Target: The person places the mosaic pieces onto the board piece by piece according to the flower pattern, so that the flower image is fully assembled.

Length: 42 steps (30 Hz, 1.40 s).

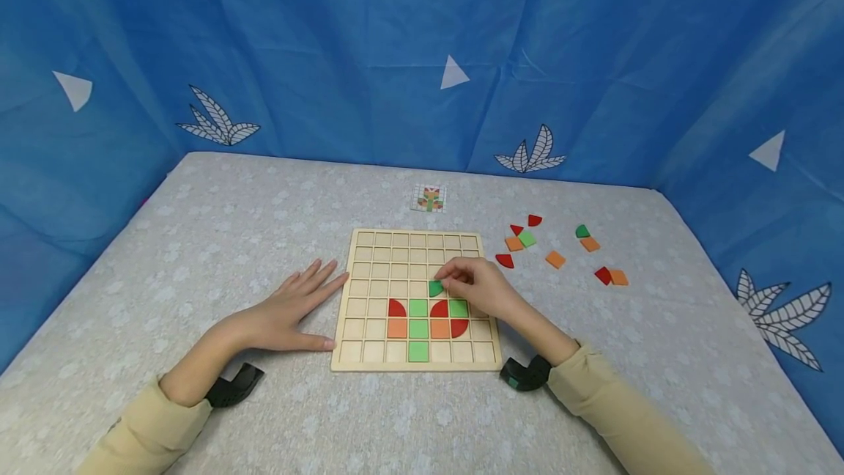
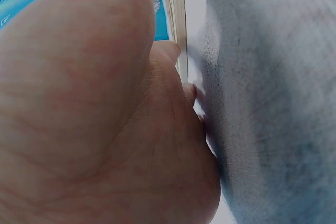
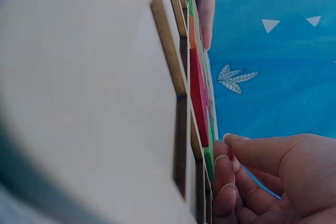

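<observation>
A wooden grid board (image 1: 369, 350) lies on the table. My left hand (image 1: 286, 314) is spread out on the cloth, its thumb and a fingertip touching the board's left edge. Over the board's right half, my right hand (image 1: 480, 286) pinches a dark green quarter-circle tile (image 1: 436, 289) at a cell above the red and orange tiles. In the right wrist view the thumb and fingertips (image 3: 224, 169) come together low by the board; the pinched tile cannot be made out there. Light green squares (image 1: 418, 328), orange squares (image 1: 397, 328) and red quarter-circles (image 1: 459, 328) sit in cells.
A small pattern card (image 1: 429, 198) lies beyond the board. Loose tiles are scattered at the right, among them an orange square (image 1: 555, 259), a red quarter-circle (image 1: 504, 261) and a dark green quarter-circle (image 1: 582, 231). Blue curtains (image 1: 330, 57) surround the table.
</observation>
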Available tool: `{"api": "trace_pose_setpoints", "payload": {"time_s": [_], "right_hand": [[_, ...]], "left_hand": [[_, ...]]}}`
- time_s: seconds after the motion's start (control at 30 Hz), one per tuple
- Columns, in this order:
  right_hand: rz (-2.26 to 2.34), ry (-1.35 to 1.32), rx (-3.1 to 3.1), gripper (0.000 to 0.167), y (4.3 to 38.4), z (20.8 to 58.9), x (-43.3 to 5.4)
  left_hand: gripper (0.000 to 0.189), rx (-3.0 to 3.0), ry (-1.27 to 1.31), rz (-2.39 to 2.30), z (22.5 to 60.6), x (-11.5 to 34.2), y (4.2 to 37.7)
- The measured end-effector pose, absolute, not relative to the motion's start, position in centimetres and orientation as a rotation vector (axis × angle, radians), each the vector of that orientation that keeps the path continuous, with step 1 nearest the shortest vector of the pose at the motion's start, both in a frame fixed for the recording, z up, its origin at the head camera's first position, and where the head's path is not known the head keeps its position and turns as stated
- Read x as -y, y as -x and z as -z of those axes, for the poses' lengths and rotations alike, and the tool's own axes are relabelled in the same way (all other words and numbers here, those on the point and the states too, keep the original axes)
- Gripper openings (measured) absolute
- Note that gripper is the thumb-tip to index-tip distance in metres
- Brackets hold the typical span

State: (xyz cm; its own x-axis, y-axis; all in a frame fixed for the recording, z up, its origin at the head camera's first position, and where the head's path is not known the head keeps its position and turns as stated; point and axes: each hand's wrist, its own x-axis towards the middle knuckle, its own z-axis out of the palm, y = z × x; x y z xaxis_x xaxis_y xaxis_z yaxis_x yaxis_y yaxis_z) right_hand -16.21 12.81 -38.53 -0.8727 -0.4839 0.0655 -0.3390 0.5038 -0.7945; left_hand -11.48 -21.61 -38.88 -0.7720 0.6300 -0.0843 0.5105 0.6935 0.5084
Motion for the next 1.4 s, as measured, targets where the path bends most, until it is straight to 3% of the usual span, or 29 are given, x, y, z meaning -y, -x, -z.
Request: {"api": "trace_pose_setpoints", "payload": {"time_s": [0.43, 0.73, 1.23, 1.4], "right_hand": [[1.398, 0.662, -2.501, 0.012, 15.5, 38.3, -13.0], [1.484, 0.594, -2.513, 0.018, 15.6, 35.7, -15.6], [1.439, 0.297, -2.842, 0.029, 15.2, 33.9, -29.6], [1.399, 0.229, -2.892, 0.035, 16.7, 36.2, -36.0]], "left_hand": [[0.099, -2.640, -0.921, -0.706, 38.9, 21.6, 10.9], [0.100, -2.641, -0.918, -0.688, 38.8, 21.7, 11.3], [0.100, -2.650, -0.925, -0.677, 38.8, 21.6, 11.6], [0.100, -2.660, -0.922, -0.681, 38.8, 21.5, 11.6]]}}
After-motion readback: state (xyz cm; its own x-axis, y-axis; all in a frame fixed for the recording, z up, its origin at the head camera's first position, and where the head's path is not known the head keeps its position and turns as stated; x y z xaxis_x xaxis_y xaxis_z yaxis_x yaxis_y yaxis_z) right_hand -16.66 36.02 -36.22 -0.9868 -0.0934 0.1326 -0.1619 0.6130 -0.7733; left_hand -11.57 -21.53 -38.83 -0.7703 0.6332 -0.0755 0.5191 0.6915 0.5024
